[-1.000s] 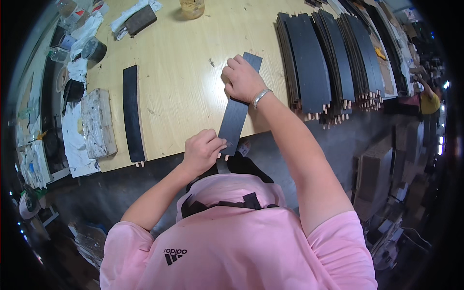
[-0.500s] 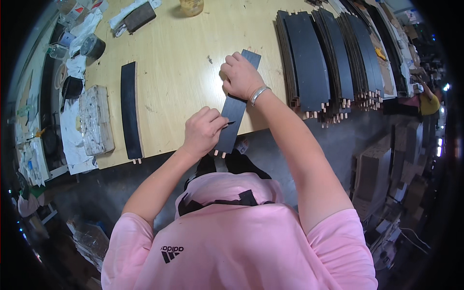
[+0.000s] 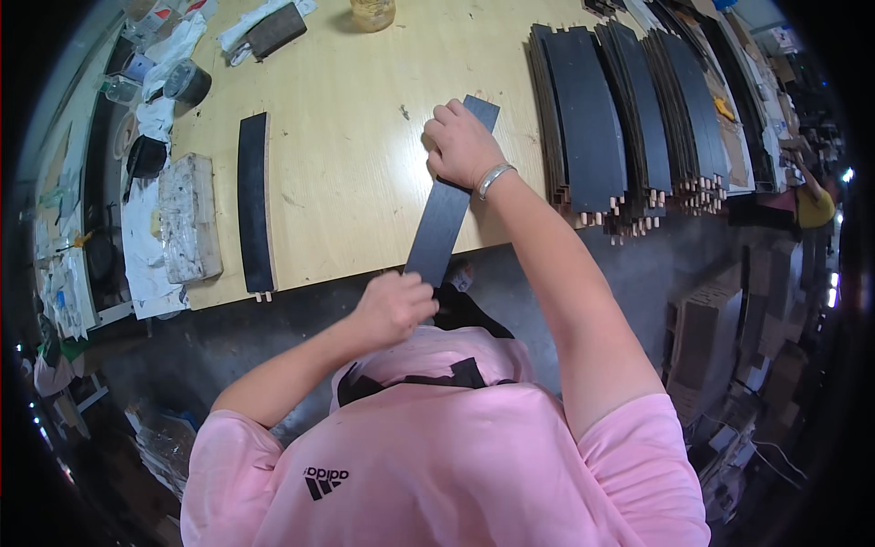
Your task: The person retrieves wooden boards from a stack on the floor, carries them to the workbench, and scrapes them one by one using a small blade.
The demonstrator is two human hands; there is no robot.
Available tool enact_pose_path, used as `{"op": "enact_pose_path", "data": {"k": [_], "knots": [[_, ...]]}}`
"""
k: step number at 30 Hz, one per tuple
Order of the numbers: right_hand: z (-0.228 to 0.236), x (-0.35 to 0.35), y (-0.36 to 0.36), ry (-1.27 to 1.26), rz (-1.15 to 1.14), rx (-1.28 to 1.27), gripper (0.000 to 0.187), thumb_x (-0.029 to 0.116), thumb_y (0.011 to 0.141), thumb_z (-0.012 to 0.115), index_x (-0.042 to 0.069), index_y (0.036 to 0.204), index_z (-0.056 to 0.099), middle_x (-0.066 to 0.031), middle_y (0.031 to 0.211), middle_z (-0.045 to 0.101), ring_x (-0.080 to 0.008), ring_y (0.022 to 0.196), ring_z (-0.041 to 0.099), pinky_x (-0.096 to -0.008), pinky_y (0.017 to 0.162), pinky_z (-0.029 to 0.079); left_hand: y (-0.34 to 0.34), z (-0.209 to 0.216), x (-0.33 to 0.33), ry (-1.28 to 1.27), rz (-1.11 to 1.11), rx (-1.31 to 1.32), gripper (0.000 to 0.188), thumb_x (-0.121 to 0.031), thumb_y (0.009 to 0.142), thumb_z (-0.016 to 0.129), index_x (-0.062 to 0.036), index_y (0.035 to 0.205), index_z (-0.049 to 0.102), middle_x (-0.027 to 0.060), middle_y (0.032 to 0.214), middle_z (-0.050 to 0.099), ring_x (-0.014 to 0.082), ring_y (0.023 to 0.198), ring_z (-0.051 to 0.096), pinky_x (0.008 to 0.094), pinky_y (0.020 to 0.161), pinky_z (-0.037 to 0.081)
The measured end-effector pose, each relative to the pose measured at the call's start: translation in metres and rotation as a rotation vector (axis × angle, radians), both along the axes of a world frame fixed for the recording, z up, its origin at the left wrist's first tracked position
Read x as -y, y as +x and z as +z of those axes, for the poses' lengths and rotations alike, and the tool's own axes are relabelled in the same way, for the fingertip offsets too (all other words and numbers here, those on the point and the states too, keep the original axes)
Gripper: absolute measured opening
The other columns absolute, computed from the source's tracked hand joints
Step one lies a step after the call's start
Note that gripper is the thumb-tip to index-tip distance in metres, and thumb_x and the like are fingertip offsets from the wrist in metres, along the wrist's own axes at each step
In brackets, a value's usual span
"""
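Observation:
A narrow black wooden slat [image 3: 441, 229] lies slanted on the table, its near end jutting past the front edge toward me. My right hand [image 3: 461, 146] grips the slat's far part from above, fingers curled over its left side. At the near end, my left hand [image 3: 398, 305] is closed beside and over the slat, hiding its tip; whatever is between these fingers is hidden. A second black slat [image 3: 256, 202], with light wooden dowels at its near end, lies apart on the left of the table.
Several stacks of black doweled slats [image 3: 583, 123] stand at the table's right. On the left are a tape-wrapped block [image 3: 190, 219], a black cup [image 3: 146, 158] and a dark jar [image 3: 188, 84]. A dark block [image 3: 277, 31] and a tub [image 3: 373, 13] sit at the back.
My left hand has slid along the slat toward me, to its near end; the small dark piece seen in its fingers before is now hidden. My right hand keeps its hold.

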State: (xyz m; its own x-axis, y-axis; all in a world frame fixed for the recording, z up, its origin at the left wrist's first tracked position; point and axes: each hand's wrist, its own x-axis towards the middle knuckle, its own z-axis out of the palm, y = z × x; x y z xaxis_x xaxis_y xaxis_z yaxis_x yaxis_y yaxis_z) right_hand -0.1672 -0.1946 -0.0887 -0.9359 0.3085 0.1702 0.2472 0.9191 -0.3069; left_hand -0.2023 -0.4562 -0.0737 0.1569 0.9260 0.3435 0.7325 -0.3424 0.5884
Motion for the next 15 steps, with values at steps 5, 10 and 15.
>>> {"op": "enact_pose_path", "data": {"k": [5, 10, 15], "knots": [[0.002, 0.003, -0.003, 0.044, 0.023, -0.046, 0.014, 0.015, 0.071, 0.061, 0.004, 0.08, 0.063, -0.0114, 0.091, 0.057, -0.0287, 0.097, 0.052, -0.0366, 0.089, 0.047, -0.011, 0.014, -0.014, 0.031, 0.191, -0.006, 0.013, -0.005, 0.063, 0.067, -0.0099, 0.075, 0.066, 0.004, 0.066, 0.051, 0.0222, 0.065, 0.054, 0.0353, 0.053, 0.042], [0.001, 0.003, 0.001, 0.025, 0.01, -0.018, 0.013, 0.015, 0.071, 0.061, 0.005, 0.079, 0.062, -0.0113, 0.091, 0.057, -0.028, 0.096, 0.052, -0.0357, 0.088, 0.047, 0.002, 0.008, 0.018, -0.064, 0.02, 0.012, 0.011, -0.007, 0.065, 0.068, -0.0116, 0.075, 0.068, 0.0037, 0.066, 0.053, 0.0228, 0.064, 0.055, 0.0361, 0.056, 0.044], [0.004, 0.003, 0.004, 0.075, -0.024, -0.049, 0.014, 0.016, 0.073, 0.062, 0.004, 0.08, 0.062, -0.0123, 0.094, 0.057, -0.0295, 0.102, 0.051, -0.0414, 0.098, 0.041, -0.042, 0.012, -0.002, -0.169, 0.714, 0.436, 0.006, -0.004, 0.076, 0.069, 0.0012, 0.075, 0.067, 0.007, 0.066, 0.054, 0.0161, 0.063, 0.052, 0.0295, 0.057, 0.04]]}}
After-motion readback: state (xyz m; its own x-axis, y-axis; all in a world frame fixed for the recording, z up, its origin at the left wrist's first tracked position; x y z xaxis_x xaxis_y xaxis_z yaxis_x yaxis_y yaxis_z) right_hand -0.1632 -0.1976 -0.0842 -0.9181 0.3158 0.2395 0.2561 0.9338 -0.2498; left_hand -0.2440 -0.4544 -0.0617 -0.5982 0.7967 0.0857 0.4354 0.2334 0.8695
